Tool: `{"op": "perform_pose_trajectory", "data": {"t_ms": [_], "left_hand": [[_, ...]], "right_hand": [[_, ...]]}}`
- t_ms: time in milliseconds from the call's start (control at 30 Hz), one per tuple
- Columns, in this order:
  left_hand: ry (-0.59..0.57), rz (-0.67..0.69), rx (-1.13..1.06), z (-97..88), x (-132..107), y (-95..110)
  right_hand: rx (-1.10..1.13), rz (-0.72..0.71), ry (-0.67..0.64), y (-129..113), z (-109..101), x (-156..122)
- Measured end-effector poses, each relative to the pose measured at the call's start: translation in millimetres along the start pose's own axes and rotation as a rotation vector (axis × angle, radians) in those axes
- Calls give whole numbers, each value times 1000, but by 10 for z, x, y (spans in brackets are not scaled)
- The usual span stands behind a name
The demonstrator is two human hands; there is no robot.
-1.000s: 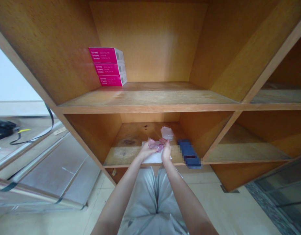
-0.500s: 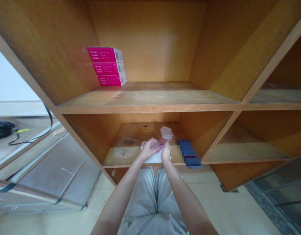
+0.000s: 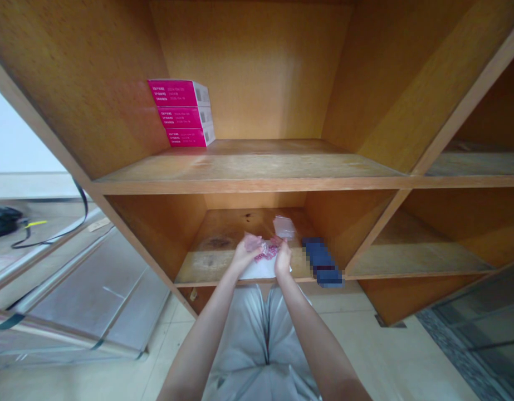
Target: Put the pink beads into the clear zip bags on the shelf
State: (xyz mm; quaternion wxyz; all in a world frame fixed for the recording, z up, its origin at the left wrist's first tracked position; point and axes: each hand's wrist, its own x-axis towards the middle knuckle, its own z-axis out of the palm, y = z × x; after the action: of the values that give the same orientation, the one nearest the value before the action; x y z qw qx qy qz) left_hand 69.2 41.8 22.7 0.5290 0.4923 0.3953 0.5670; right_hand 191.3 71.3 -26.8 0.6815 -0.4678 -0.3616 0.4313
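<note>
My left hand (image 3: 243, 254) is closed on a small clear plastic bag (image 3: 253, 241) with a pinkish tint. Between both hands lies a small pink-and-white speckled bundle (image 3: 268, 252), perhaps beads; it is too small to tell. My right hand (image 3: 283, 258) is curled, its fingertips at the right end of that bundle, and its grip is partly hidden. Below them a white sheet (image 3: 260, 270) rests on the lower shelf. Just beyond my right hand lies a stack of clear plastic bags (image 3: 284, 227).
A blurred dark blue object (image 3: 322, 260) lies right of my hands, over the shelf edge. Three pink boxes (image 3: 182, 113) are stacked on the upper shelf (image 3: 257, 167). Wooden dividers (image 3: 377, 234) stand at the sides. A glass-panelled frame (image 3: 93, 295) leans at left.
My left hand has moved a little left, away from my right hand, with the clear bag. More of the pink-and-white bundle shows between them. My right hand has hardly moved.
</note>
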Motion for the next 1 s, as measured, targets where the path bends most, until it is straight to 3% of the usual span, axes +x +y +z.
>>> {"op": "perform_pose_trajectory", "data": {"t_ms": [133,267,533,667,900,1000], "left_hand": [[97,-88,-289,-131,-88,-48],[143,-153,-418,-210,-166,-143],[98,-207,-499,-262,-183,-175],[118,-154,-473,-266,-190,-174],[93,-110,-452,-261,-201,-161],[78,-107,-447,-251,-211,-130]], "right_hand": [[-21,-11,14,-13,0,-5],[-28,-31,19,-26,-4,-13],[-30,-185,0,-208,38,-141],[-89,-228,-11,-268,76,-207],[-183,-126,-303,-331,197,-342],[-158,-59,-366,-368,238,-388]]}}
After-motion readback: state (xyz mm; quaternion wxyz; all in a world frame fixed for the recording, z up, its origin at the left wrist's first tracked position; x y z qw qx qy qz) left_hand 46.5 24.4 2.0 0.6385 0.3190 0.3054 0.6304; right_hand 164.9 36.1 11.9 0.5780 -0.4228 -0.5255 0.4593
